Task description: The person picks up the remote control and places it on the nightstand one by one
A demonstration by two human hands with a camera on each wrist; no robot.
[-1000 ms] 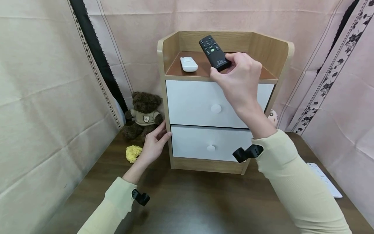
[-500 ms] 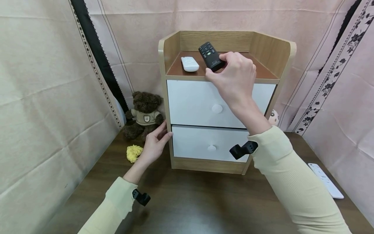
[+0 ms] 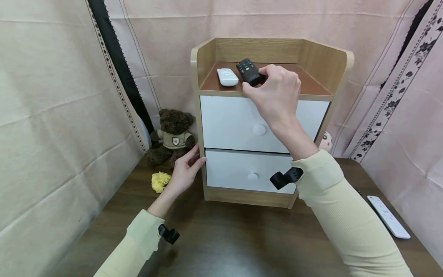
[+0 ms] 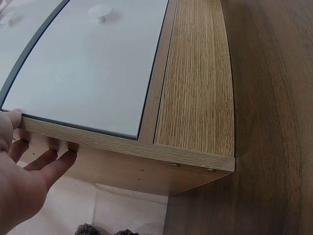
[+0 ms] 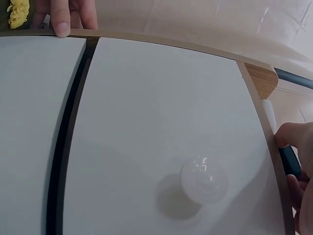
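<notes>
Probably light and stiff, the black remote (image 3: pixel 248 71) over the brown shelf (image 3: pixel 309 80) suits holding by its near end, where the right hand (image 3: pixel 277 92) pinches it, left hand (image 3: pixel 184 173) touching the cabinet (image 3: pixel 247 196).

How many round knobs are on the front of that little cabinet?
2: the upper knob on the top drawer, the lower knob on the bottom drawer. The right arm covers part of the front.

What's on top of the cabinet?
A white remote lies on the cabinet. The right hand holds a black remote over or on it; I can't tell which. Spots behind the hand are covered.
</notes>
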